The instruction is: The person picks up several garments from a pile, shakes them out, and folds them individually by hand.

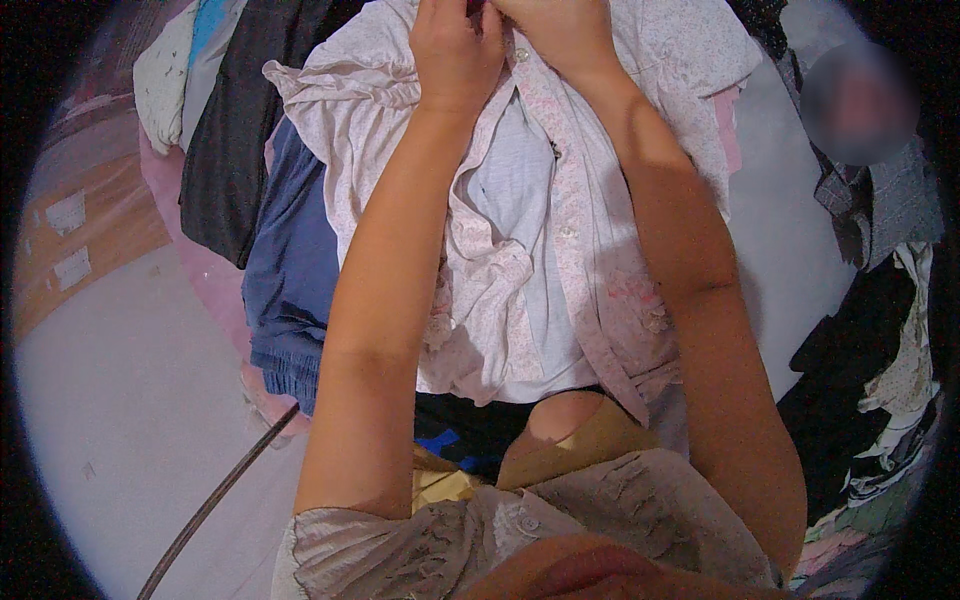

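A pale shirt with a small pink floral print (600, 180) lies spread before me, its button front partly undone. White cloth (517, 172) shows through the gap between its two front edges. At the top edge of the view, my left hand (457, 52) and my right hand (562, 30) are close together over the shirt's collar end, at the top of the button placket. The fingers are partly cut off by the picture's edge, so what they grip cannot be told. Buttons show along the placket, and a gathered sleeve spreads out at the left.
Blue cloth with a gathered edge (289, 300) and a dark garment (232, 150) lie at the left. Black cloth (832, 352) and other garments are heaped at the right. A thin dark cord or rod (217, 502) crosses the lower left. A blurred round patch covers the upper right.
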Demonstrator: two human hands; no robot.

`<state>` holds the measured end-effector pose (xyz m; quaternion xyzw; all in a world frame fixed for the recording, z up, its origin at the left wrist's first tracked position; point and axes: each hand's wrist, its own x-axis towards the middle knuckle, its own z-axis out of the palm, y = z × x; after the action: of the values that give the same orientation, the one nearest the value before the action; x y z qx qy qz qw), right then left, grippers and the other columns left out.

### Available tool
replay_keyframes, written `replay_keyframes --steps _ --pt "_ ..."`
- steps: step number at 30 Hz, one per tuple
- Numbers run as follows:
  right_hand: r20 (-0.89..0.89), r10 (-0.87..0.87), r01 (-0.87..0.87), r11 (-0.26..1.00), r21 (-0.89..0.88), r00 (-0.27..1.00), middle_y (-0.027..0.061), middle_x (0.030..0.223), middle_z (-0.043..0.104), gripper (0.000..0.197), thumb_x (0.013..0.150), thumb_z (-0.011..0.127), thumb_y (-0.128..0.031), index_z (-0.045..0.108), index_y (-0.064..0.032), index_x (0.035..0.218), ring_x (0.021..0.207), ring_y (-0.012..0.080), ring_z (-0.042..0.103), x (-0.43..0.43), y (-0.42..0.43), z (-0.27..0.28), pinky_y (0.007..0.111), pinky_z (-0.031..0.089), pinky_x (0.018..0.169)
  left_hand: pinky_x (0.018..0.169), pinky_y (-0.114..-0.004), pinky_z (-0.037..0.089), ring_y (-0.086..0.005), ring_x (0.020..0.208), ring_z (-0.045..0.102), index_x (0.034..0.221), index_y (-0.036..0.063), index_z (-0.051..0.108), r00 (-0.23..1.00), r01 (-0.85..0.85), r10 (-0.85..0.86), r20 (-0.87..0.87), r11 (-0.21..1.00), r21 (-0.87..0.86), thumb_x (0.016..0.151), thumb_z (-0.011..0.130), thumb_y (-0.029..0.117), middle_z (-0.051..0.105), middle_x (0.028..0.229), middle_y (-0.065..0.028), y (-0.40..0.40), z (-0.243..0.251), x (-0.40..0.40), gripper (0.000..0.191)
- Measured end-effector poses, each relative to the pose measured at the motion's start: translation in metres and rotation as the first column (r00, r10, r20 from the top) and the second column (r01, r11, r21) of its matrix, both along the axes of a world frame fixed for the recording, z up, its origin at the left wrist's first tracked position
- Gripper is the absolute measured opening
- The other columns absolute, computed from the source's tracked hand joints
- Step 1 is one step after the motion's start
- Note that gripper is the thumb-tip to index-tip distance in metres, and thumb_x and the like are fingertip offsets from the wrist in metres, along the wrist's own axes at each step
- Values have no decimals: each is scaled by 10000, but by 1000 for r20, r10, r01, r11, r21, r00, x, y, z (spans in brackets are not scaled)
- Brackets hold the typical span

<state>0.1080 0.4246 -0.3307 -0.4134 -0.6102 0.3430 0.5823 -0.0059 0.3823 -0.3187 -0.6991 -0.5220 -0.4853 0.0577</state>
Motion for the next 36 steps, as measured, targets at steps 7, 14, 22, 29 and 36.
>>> replay_keyframes --steps 7,14,22,29,36 --pt "-52 21 -21 1000 16 998 108 689 629 147 770 705 -91 593 1 794 636 154 600 2 0 0 312 490 596 713 -387 500 -345 809 616 977 0 615 999 32 -32 9 999 -1 864 634 19 610 893 -174 -3 5 2 116" --pt "-116 149 -157 986 -57 982 94 769 668 111 859 668 -81 637 18 896 709 145 628 6 4 -3 307 513 639 676 -330 525 -260 768 667 1089 5 669 975 113 -100 200 992 -57 877 643 25 654 892 -160 2 -3 -2 214" --pt "42 221 -217 972 -84 974 117 821 690 173 836 691 -117 654 17 938 735 185 660 12 9 -5 328 534 676 707 -334 526 -255 791 674 1089 3 681 984 59 -21 177 976 -208 884 626 24 671 898 -154 5 -8 -13 213" --pt "196 68 -54 996 -76 978 159 783 667 212 790 714 -178 648 -12 905 696 275 662 3 3 -4 383 518 638 736 -362 515 -303 806 660 1092 4 683 991 80 -61 118 983 -165 879 615 24 667 905 -174 8 -13 -17 224" --pt "241 -12 -2 998 58 970 186 793 664 174 797 680 -158 615 -19 878 720 365 654 1 5 -11 441 523 652 717 -367 512 -308 794 657 1101 19 690 988 87 -54 145 969 -230 882 617 33 669 903 -170 8 -10 -12 232"
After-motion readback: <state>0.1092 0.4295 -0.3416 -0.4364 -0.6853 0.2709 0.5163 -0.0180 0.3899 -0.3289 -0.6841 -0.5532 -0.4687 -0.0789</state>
